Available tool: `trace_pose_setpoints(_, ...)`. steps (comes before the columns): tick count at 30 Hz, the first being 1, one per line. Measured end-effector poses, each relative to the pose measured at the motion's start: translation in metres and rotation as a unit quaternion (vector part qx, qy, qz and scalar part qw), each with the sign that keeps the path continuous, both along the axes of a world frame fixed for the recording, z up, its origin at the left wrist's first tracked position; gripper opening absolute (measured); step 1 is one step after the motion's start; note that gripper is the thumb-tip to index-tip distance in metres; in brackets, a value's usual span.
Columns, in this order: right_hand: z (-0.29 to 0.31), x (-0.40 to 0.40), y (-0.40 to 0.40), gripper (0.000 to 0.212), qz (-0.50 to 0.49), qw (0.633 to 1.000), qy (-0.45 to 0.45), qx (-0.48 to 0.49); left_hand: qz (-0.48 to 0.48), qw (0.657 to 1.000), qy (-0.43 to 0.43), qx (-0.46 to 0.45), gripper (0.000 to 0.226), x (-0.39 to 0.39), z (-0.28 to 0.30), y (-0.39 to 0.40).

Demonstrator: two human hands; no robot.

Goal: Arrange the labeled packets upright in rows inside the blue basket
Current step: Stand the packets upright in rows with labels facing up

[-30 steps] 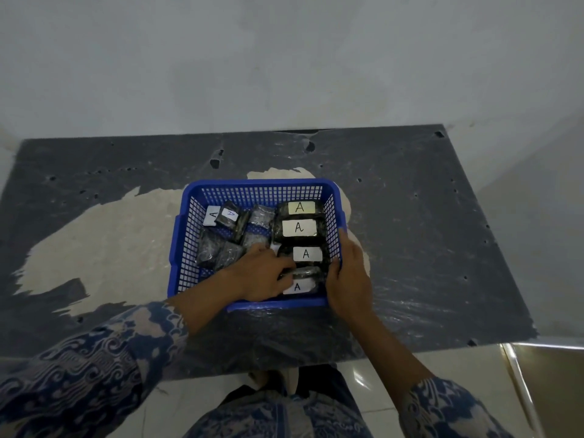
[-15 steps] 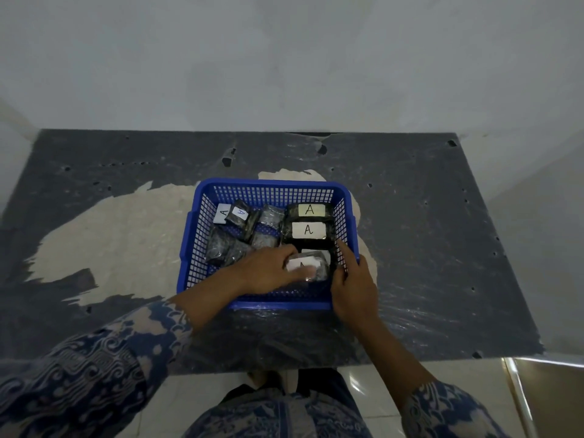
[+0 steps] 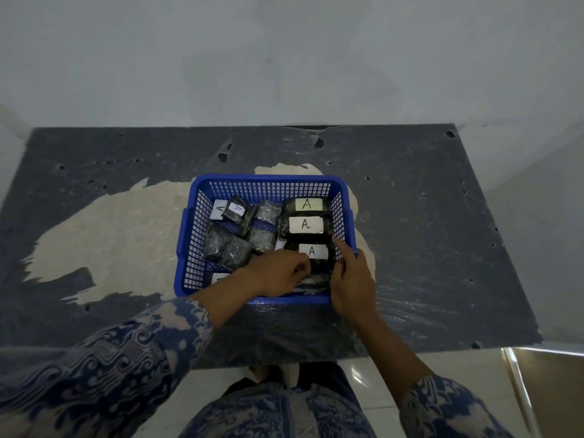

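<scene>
third packet (image 3: 311, 252) now upright since a moment ago, left hand (image 3: 278, 275) curled on near packet (image 3: 311, 281), right hand (image 3: 352, 279) with forefinger straight along basket (image 3: 268, 180) wall, grip unclear, two upright packets (image 3: 305, 216) behind, loose packets (image 3: 240, 235) left

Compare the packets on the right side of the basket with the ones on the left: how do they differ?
The right-side packets stand in a neat row, one behind another; the left-side packets lie jumbled and tilted. The right ones all show white "A" labels facing up; most left ones show dark wrapping, with only two labels visible at the far corner. Both groups are dark, shiny-wrapped packets inside the blue basket.
</scene>
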State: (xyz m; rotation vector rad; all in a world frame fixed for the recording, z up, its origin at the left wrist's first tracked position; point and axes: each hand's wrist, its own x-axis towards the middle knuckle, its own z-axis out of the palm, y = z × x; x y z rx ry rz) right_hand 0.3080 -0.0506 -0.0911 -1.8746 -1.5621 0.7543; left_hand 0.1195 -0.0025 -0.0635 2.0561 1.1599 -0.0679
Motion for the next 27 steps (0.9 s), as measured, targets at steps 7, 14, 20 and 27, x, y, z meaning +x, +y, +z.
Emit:
trace_pose_setpoints(7, 0.007, -0.001, 0.002, 0.044, -0.019, 0.998, -0.048, 0.023, -0.016, 0.999, 0.035, 0.020, 0.042, -0.009, -0.003, -0.001)
trace_pose_setpoints(14, 0.031, 0.007, 0.004, 0.061, 0.184, 0.945, -0.233, 0.137, 0.112, 0.987, -0.085, -0.084, 0.025, -0.010, 0.019, 0.005)
trace_pose_setpoints(20, 0.059, 0.006, 0.036, 0.072, 0.378, 0.885, -0.258, 0.085, 0.149, 0.978, -0.086, -0.118, 0.025, -0.015, 0.022, 0.011)
trace_pose_setpoints(27, 0.060, 0.000, 0.050, 0.068, 0.404, 0.881, -0.242, -0.047, 0.255, 0.952, -0.170, -0.013, 0.030, -0.049, 0.026, 0.005)
